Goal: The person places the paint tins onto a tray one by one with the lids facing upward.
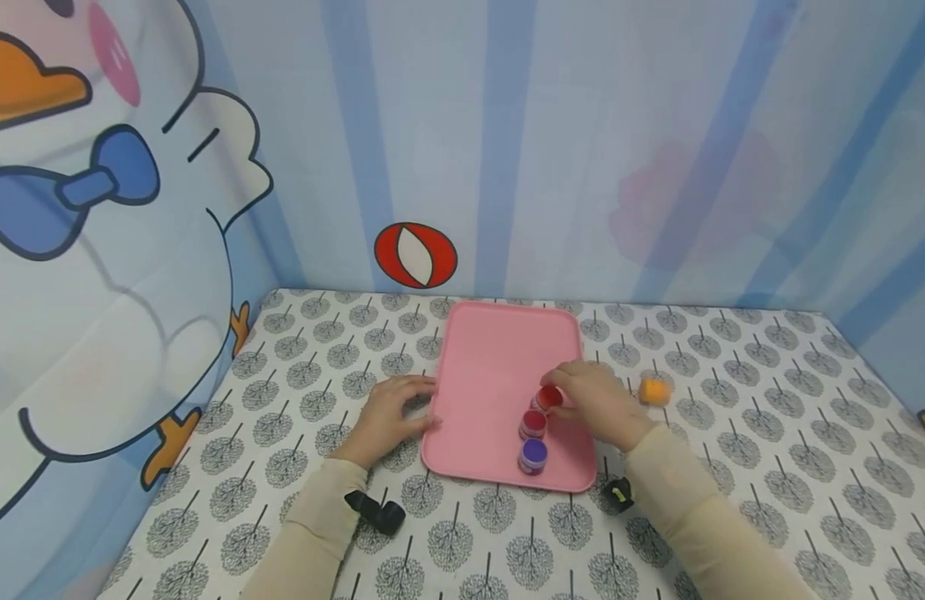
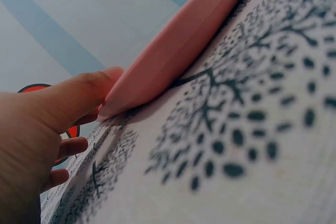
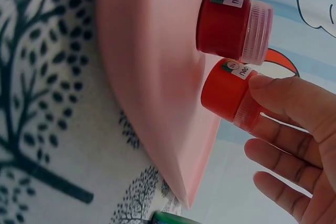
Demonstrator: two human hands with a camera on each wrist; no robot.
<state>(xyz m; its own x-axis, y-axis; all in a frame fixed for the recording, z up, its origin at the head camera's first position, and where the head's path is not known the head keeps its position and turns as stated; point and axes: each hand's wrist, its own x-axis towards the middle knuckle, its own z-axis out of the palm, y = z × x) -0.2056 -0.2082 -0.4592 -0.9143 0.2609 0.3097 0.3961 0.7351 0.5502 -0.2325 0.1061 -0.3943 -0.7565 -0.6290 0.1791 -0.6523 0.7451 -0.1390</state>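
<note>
A pink tray [image 1: 492,350] lies on the cloth-covered table. Thumb and fingers of my right hand [image 1: 597,402] pinch the clear lid of an orange-red paint jar [image 3: 226,90], tilted against the jar beside it in the right wrist view. That neighbour is a dark red paint jar [image 3: 223,27], with a purple paint jar [image 1: 533,455] standing nearest the tray's front edge. My left hand [image 1: 387,421] rests at the tray's left side, fingers loosely extended; in the left wrist view a fingertip touches the rim. The tray hides part of that contact.
An orange object [image 1: 654,392], blurred, sits on the tree-print cloth [image 1: 732,417] right of the tray. A green item [image 3: 170,217] peeks in at the right wrist view's bottom. Behind the table hangs a striped blue curtain [image 1: 567,167]; black wrist-worn devices [image 1: 376,512] sit at both wrists.
</note>
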